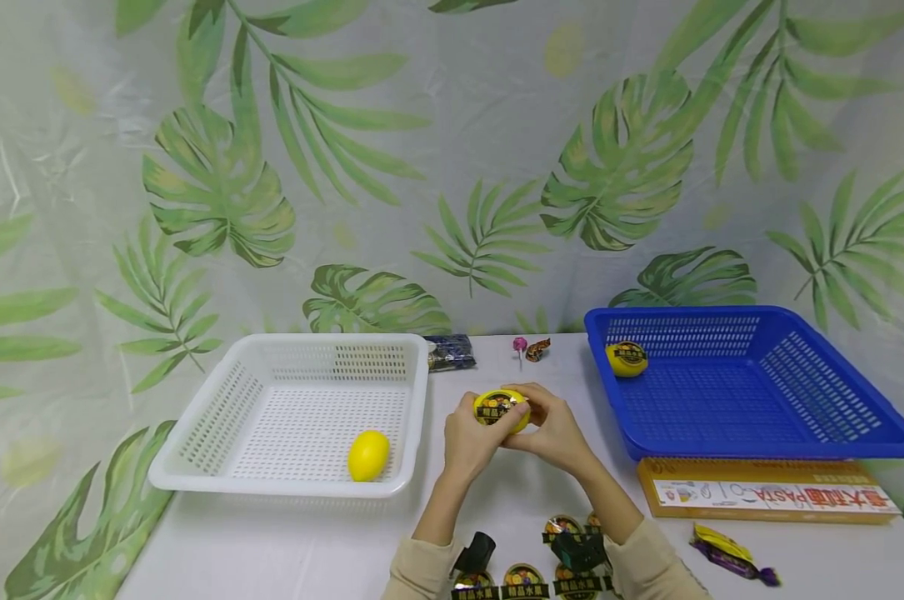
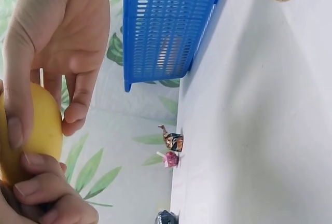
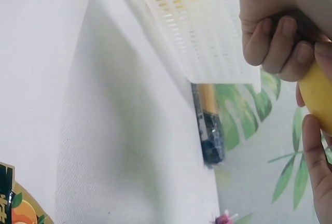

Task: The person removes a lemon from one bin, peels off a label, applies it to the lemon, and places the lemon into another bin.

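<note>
Both hands hold one yellow lemon [image 1: 501, 409] above the white table, between the two baskets; a round dark sticker faces up on it. My left hand [image 1: 476, 433] curls round its left side and my right hand [image 1: 551, 427] pinches its right side. In the left wrist view the lemon [image 2: 37, 130] sits between my right hand's fingers [image 2: 75, 105] and my left hand's fingers [image 2: 36, 187]. In the right wrist view the lemon [image 3: 318, 98] shows at the right edge, under the left hand's fingers [image 3: 275, 40].
A white basket [image 1: 197, 433] on the left holds a plain lemon [image 1: 368, 456]. A blue basket [image 1: 834, 433] on the right holds a stickered lemon [image 1: 626, 359]. Round stickers [image 1: 525, 577] lie by my wrists. Also here: pasta box [image 1: 766, 493], wrapped candy [image 1: 729, 554], lollipop [image 1: 520, 344], dark packet [image 1: 450, 352].
</note>
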Demonstrator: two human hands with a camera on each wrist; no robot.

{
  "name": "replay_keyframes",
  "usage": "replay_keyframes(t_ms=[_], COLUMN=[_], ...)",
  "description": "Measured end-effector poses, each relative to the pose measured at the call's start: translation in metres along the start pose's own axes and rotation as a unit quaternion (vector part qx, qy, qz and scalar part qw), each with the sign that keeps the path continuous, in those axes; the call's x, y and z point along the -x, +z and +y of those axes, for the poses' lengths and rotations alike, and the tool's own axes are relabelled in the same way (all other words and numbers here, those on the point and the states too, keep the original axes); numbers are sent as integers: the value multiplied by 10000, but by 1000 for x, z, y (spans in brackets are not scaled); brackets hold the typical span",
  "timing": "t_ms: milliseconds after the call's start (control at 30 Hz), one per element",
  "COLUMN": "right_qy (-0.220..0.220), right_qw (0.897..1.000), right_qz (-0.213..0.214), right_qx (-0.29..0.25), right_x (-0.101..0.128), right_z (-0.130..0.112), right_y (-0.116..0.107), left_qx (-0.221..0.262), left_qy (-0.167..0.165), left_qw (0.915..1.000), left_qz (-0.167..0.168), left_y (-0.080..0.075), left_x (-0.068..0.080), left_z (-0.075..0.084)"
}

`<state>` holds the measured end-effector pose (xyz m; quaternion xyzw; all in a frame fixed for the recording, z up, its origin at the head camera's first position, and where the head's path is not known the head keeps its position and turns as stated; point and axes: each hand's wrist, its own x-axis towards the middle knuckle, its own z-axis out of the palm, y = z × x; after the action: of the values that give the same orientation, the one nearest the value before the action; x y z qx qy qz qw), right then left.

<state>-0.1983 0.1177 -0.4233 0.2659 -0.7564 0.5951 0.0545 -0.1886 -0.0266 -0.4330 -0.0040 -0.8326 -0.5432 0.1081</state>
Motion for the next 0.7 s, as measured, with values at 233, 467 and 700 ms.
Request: replay_keyframes(t_ms=[233,467,700], right_qy=[76,126,193], right_qw=[9998,9996,9991], right_qz=[71,84,-70], right_qx=[-189,-220,-380], right_x=[0,-1,1], right_z=[9,7,7], right_y=[-4,-6,-7], left_qx=[333,311,625], left_qy=[709,1176,932], left_qw=[9968,9922,9933], left_qz=[-188,262,282], left_y=[-1,2,0], left_x=[0,1,0], left_z=[-2,-3,-3])
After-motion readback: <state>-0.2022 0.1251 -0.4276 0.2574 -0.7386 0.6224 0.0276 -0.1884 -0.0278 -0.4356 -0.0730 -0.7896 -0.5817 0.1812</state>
